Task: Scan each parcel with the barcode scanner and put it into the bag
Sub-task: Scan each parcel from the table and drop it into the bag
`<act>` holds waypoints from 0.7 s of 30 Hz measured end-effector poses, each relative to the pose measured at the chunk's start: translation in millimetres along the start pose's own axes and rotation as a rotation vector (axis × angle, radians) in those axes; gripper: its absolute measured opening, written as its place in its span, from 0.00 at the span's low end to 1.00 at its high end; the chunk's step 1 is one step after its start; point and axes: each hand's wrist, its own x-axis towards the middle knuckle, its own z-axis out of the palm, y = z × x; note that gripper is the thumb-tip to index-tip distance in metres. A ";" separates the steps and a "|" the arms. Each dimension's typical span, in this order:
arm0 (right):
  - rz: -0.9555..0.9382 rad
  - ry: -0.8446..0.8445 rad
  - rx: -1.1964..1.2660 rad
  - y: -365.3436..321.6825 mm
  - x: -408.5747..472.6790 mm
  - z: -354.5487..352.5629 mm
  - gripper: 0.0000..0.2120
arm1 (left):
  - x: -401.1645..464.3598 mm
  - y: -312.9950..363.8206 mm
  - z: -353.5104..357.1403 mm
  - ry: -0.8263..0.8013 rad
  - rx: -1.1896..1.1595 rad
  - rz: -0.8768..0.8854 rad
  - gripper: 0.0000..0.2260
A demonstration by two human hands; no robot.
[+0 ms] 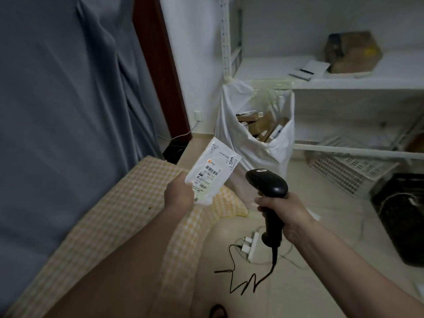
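walls white | floor (321,216) pale tile | white shelving (358,84) — right | grey curtain (57,99) — left

Both bare forearms reach in from the lower frame.
Left hand (180,193), centre frame, pinches a flat parcel (212,172) by its lower corner; right hand (283,213), right of centre, fingers wrapped round the barcode scanner (269,198) handle.

**Parcel held up beside scanner**

Left hand (180,193) gripping white label-faced parcel (212,172) by its lower edge, barcode side up. Right hand (283,213) wrapped round handle of black barcode scanner (267,183), head just beside parcel. Behind: white bag (257,143), open-mouthed, hung from white shelf (344,82), cardboard parcels (261,125) inside.
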 end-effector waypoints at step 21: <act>-0.013 0.063 0.069 -109.2 207.3 -62.6 0.09 | 177.0 157.5 110.7 -0.057 0.107 0.099 0.10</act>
